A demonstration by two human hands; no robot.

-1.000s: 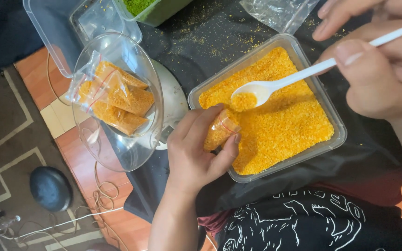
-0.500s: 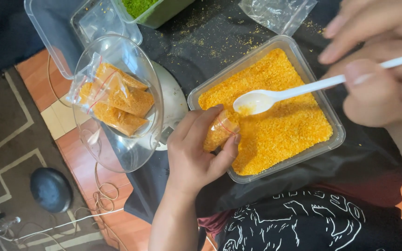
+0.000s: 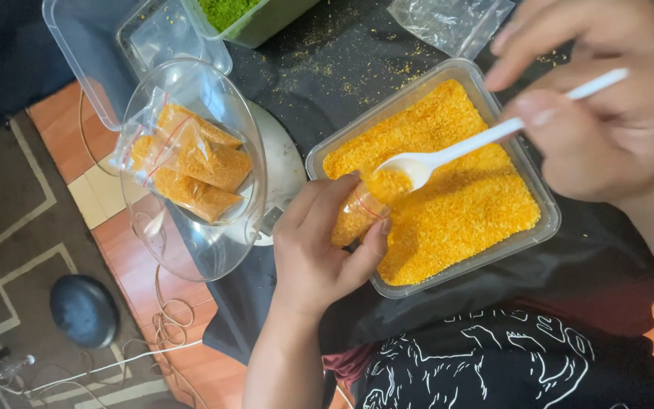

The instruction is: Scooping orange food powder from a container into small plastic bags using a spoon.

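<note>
Black-covered surface (image 3: 327, 76) carries the crumb tray (image 3: 543, 227). Left hand (image 3: 319, 250) pinches a small bag (image 3: 356, 214) at the tray's edge; right hand (image 3: 607, 113) pinches a white spoon (image 3: 448, 154) above the tray. Tiled floor (image 3: 123, 250) lies beyond the tray.

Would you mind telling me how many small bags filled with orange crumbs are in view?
4: three filled bags piled in the clear bowl, possibly hiding more, and one small bag held by the left hand over the tray.
</note>
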